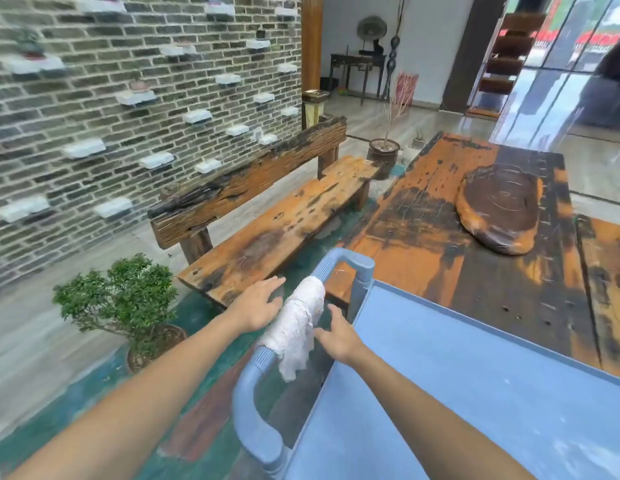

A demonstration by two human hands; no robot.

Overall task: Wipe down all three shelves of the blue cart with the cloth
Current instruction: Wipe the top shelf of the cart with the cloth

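Two bare forearms enter from 6 and 7 o'clock and meet at the handle (263,355) of the blue cart (474,393), which fills the 5 o'clock quarter; only its top shelf (440,375) shows, pale blue with a raised rim and faint whitish smears toward the near corner. One white cloth (298,327), textured and crumpled, is draped over the handle bar at centre frame, its loose end hanging down on the shelf side. Left hand (258,304): fingers spread flat, palm down, just beside the cloth at its 9 o'clock edge; grip open, holding nothing. Right hand (338,336): fingers splayed, at the cloth's 3 o'clock edge, fingertips near or touching the fabric; grip open, nothing clasped. One small potted shrub (118,303) stands on the floor at 9 o'clock of the hands. One weathered wooden bench (284,216) with a rough plank backrest lies beyond the handle toward 12 o'clock. One long plank surface (457,220), orange and black, runs from 1 to 3 o'clock beside the cart and carries a dark oval wooden slab (499,213). One dark pot with a bare twig (383,152) stands past the bench end. One grey brick wall (128,98) with small white ledges fills 10 to 12 o'clock. One dark side table (357,69) stands far off near 12 o'clock.
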